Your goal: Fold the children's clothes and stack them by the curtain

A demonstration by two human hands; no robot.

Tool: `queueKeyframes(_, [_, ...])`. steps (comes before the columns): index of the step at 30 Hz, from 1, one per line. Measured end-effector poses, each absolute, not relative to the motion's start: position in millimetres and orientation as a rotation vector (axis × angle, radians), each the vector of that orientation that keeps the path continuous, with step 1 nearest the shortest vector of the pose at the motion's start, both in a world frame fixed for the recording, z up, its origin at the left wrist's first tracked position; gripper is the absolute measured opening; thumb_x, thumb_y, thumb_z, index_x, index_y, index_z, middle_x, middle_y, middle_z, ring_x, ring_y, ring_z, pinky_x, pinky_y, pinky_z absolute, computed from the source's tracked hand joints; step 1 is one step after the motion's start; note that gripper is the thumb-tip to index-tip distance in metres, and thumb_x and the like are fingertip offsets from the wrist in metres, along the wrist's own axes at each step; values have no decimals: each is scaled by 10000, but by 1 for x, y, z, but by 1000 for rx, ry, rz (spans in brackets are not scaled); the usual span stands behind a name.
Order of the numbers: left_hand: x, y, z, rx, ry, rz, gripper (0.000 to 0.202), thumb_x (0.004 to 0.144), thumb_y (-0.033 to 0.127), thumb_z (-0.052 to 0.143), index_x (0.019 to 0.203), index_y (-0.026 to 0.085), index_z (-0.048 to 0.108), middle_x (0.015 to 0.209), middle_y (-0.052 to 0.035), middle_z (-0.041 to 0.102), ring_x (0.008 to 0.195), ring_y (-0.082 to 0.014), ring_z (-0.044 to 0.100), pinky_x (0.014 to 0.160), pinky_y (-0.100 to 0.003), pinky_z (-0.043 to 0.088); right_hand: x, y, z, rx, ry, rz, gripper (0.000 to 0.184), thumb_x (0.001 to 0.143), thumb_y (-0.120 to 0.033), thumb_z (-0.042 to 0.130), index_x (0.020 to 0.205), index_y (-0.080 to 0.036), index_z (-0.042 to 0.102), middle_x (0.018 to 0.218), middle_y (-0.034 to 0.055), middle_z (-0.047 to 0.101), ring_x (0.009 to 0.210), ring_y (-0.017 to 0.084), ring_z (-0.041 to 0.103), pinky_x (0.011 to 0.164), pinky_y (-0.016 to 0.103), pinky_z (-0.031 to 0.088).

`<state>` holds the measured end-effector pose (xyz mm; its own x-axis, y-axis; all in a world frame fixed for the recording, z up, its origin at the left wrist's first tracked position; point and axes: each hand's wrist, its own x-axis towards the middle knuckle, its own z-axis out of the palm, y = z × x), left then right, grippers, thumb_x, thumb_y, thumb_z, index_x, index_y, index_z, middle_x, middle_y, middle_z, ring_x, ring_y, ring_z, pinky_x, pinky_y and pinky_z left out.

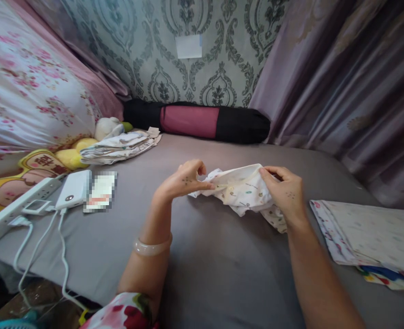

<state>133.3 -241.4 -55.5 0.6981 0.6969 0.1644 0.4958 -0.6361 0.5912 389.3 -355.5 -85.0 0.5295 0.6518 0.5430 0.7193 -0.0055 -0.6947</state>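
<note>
A small white baby garment [243, 191] with tiny coloured prints is held just above the grey bed sheet [202, 256]. My left hand [184, 180] pinches its left edge between thumb and fingers. My right hand [283, 189] grips the upper right edge with fingers curled round the cloth. The garment sags between the two hands, and its lower part hangs behind my right hand. A pale bangle [153, 247] sits on my left wrist.
Folded printed cloths [369, 235] lie at the right. A stack of folded clothes [119, 146] lies far left, by plush toys [70, 157]. A white power bank [73, 189], power strip [17, 205] and cables line the left edge. A black and pink bolster [198, 121] lies against the wall.
</note>
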Motion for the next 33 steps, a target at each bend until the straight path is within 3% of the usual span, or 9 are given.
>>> queueKeyframes(5, [152,-249,-63,2589,965,291,257,704,307,680,834,203,484,872,-32,564,810,-190,500,710,-302,389,390,-354,-87,-1714,-1147,-89,316,797,-475,609,851,-194,743,868,75,725,802,226,658,758,353,500])
queueKeyframes(9, [151,-243,-70,2481,999,419,125,745,172,537,827,216,454,758,5,546,672,-145,478,618,-273,358,393,-354,-89,-1711,-1130,-79,314,788,-470,614,840,-189,743,857,74,725,798,223,657,758,348,502])
queueKeyframes(15, [140,-228,-73,2222,910,876,166,762,323,626,824,208,523,770,1,594,695,-133,523,616,-248,396,399,-351,-94,-1721,-1129,-36,337,784,-482,607,848,-180,743,858,84,733,802,241,660,766,376,501])
queueKeyframes(20, [144,-222,-75,2048,854,945,254,767,421,635,786,168,639,716,-20,635,660,-129,548,590,-232,410,399,-352,-92,-1707,-1156,-25,340,790,-478,593,844,-178,743,872,89,740,823,247,666,780,376,499])
queueKeyframes(25, [147,-221,-70,1884,843,1032,284,759,440,636,773,157,635,625,11,581,572,-101,507,516,-205,363,398,-355,-87,-1654,-1223,-37,344,819,-467,576,886,-171,738,878,85,740,815,236,667,756,352,494])
queueKeyframes(28, [141,-225,-51,1756,783,1059,293,765,458,627,828,173,598,605,30,549,505,-82,465,461,-195,316,396,-358,-69,-1590,-1317,7,349,827,-472,577,912,-170,729,887,71,735,815,222,662,749,342,492])
queueKeyframes(33, [116,-237,10,1836,697,1069,297,746,457,683,841,184,618,663,7,588,552,-93,516,481,-201,366,393,-375,-8,-1486,-1520,223,384,804,-530,610,915,-181,726,877,51,723,767,186,643,676,305,501])
